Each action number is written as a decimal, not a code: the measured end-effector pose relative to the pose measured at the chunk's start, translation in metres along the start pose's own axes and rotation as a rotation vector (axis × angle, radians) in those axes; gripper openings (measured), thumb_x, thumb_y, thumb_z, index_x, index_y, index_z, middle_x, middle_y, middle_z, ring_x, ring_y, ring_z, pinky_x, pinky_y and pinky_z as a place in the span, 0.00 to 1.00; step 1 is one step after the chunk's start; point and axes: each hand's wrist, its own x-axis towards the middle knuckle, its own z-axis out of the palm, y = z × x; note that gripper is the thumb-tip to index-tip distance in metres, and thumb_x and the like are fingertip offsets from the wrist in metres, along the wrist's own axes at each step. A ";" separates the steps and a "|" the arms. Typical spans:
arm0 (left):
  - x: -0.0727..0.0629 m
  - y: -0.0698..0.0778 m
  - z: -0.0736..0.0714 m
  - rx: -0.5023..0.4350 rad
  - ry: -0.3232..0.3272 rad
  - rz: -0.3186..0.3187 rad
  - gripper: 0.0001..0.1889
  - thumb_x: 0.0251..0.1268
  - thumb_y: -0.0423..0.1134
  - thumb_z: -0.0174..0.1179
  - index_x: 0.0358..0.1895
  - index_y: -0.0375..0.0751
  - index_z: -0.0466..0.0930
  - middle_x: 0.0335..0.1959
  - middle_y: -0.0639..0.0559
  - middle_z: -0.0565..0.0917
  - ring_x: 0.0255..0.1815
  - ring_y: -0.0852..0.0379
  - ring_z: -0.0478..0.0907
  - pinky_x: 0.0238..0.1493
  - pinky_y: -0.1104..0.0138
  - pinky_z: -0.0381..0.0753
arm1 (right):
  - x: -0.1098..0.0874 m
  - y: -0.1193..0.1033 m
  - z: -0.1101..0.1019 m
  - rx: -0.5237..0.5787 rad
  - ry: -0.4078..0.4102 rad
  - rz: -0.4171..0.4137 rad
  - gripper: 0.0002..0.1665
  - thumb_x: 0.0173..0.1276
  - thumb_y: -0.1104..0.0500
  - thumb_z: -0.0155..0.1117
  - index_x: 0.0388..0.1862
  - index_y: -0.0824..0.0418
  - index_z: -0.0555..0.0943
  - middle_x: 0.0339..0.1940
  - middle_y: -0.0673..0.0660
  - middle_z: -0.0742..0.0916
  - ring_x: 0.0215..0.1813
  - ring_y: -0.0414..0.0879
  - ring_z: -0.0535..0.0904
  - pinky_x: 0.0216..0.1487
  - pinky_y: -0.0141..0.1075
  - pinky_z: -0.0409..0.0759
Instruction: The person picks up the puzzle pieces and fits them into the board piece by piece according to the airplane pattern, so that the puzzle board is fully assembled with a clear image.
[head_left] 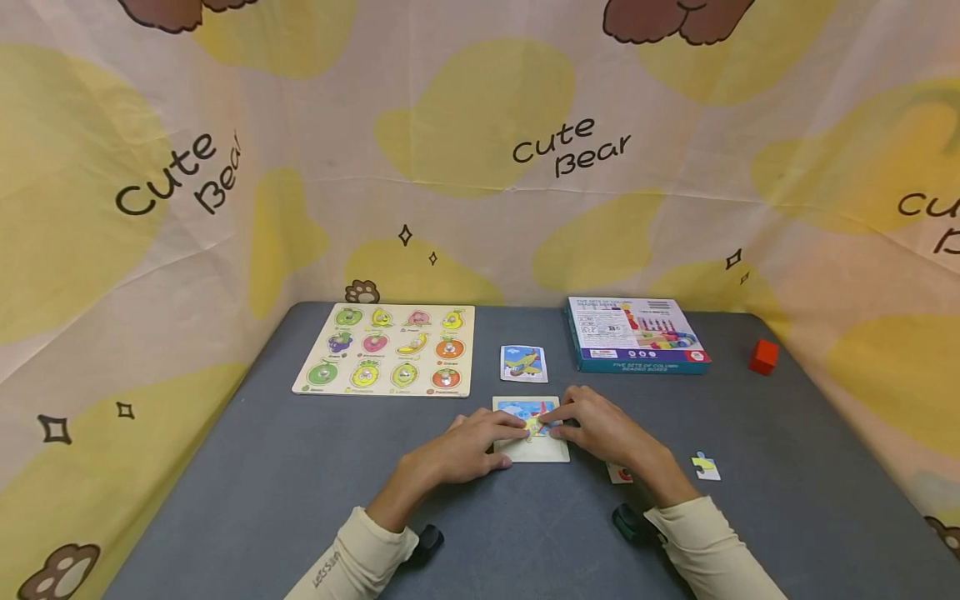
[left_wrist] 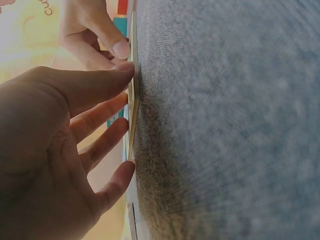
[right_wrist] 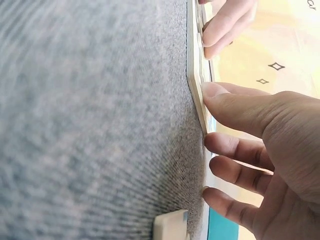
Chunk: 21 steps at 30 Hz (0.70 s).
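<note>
Left sleeve (head_left: 352, 554): lettering, not surely legible. Left hand (head_left: 472, 446), fingers spread, and right hand (head_left: 603, 425), fingers slightly bent, touch the puzzle tray (head_left: 536, 452), mid-table. Room between tray and left edge of table (head_left: 322, 450). Red block (head_left: 763, 357) near right edge. Box (head_left: 637, 333): "FIVE SETS OF COLUMN BEADED BOXES". Backdrop (head_left: 450, 175): "Cute Bear".

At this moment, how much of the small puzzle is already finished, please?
Done: the upper part of the puzzle board looks covered with blue-sky picture. In hand: the left hand and right hand have fingers on the board's middle, partly hiding it. Left, probably: the lower strip looks bare, and a yellow-and-blue piece and a partly hidden red-marked piece lie off the board.
</note>
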 end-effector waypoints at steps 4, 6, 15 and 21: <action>0.001 0.000 0.001 0.003 -0.005 -0.004 0.25 0.78 0.42 0.64 0.75 0.51 0.78 0.75 0.59 0.75 0.74 0.53 0.69 0.63 0.53 0.68 | 0.001 -0.002 0.000 0.044 0.011 0.044 0.13 0.72 0.58 0.74 0.54 0.52 0.93 0.40 0.48 0.82 0.41 0.41 0.72 0.42 0.37 0.72; 0.001 0.000 0.000 0.011 -0.006 0.003 0.26 0.77 0.42 0.65 0.75 0.50 0.78 0.75 0.58 0.75 0.74 0.53 0.69 0.63 0.52 0.68 | 0.002 -0.002 0.000 0.072 0.022 0.064 0.12 0.71 0.58 0.75 0.53 0.53 0.93 0.39 0.47 0.83 0.41 0.41 0.73 0.42 0.37 0.74; 0.000 0.010 0.000 0.001 -0.061 0.008 0.28 0.81 0.41 0.58 0.80 0.56 0.70 0.81 0.62 0.69 0.76 0.48 0.63 0.60 0.51 0.63 | 0.004 -0.001 0.003 0.116 0.074 0.083 0.02 0.68 0.58 0.78 0.38 0.53 0.91 0.36 0.45 0.83 0.42 0.40 0.77 0.46 0.42 0.78; 0.000 0.016 0.004 0.014 -0.082 -0.020 0.30 0.81 0.38 0.55 0.82 0.63 0.67 0.81 0.69 0.66 0.78 0.49 0.61 0.64 0.49 0.60 | 0.003 -0.001 0.001 0.134 0.080 0.069 0.03 0.67 0.57 0.79 0.37 0.55 0.93 0.34 0.44 0.83 0.40 0.40 0.77 0.45 0.40 0.76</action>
